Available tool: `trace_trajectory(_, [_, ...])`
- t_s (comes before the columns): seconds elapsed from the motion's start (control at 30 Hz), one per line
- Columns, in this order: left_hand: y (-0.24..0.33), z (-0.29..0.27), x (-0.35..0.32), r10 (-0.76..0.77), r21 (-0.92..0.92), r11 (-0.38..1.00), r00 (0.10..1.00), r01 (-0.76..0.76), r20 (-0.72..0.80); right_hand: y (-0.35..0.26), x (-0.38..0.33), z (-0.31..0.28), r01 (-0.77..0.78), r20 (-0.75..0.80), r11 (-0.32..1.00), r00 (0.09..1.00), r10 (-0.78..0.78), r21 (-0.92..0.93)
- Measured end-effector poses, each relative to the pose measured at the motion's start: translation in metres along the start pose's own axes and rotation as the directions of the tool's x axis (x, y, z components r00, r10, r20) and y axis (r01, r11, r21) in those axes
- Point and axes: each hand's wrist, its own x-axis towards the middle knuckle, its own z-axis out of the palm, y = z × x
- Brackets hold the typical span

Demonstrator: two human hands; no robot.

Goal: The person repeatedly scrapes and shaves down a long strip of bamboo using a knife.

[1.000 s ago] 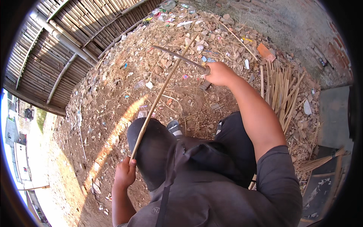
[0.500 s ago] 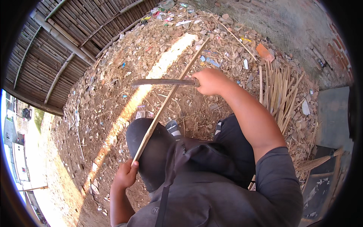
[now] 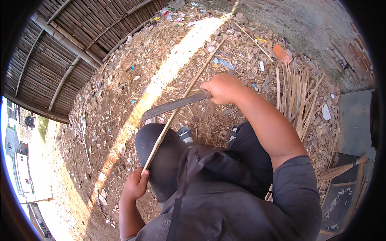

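My left hand [image 3: 136, 185] grips the near end of a long thin bamboo strip [image 3: 189, 90], which slants up and away over my left knee toward the far ground. My right hand [image 3: 223, 88] is closed on the handle of a curved dark machete [image 3: 171, 106]. The blade points left and lies across the strip about midway along it. I cannot tell whether the edge bites into the strip. My dark trousers [image 3: 161, 160] and sandalled feet [image 3: 185, 134] lie below the strip.
A pile of split bamboo sticks [image 3: 297, 94] lies on the right. The dirt ground [image 3: 120, 100] is littered with chips, shavings and scraps. A bamboo-slat wall [image 3: 60, 52] runs along the upper left, a brick wall [image 3: 345, 52] at the upper right, dark boards [image 3: 354, 120] at the right.
My right hand has drawn the machete down along the strip toward me. The blade now crosses the strip lower, nearer my knee. My left hand keeps its hold.
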Motion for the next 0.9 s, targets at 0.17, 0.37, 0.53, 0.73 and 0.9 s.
trace_trajectory(0.17, [0.002, 0.004, 0.008, 0.066, 0.093, 0.994, 0.996, -0.06, -0.065, 0.135, 0.001, 0.067, -0.402, -0.212, 0.753, 0.793, 0.571, 0.521])
trace_trajectory(0.37, [0.003, -0.007, 0.002, -0.021, -0.037, 0.999, 0.998, 0.023, 0.058, 0.077, -0.007, 0.027, -0.267, -0.196, 0.929, 0.927, 0.321, 0.255])
trace_trajectory(0.53, [-0.017, 0.009, 0.001, 0.006, -0.006, 1.0, 1.0, -0.006, -0.014, 0.076, -0.003, 0.024, -0.192, -0.056, 0.875, 0.969, 0.241, 0.445])
trace_trajectory(0.73, [-0.007, 0.004, 0.005, -0.017, 0.018, 1.0, 1.0, 0.016, 0.009, 0.104, 0.002, 0.055, -0.271, -0.278, 0.852, 0.863, 0.421, 0.448])
trace_trajectory(0.9, [0.0, 0.003, -0.005, -0.004, 0.082, 0.997, 0.999, 0.007, -0.044, 0.024, -0.018, -0.01, -0.115, -0.084, 0.989, 0.989, 0.123, 0.093])
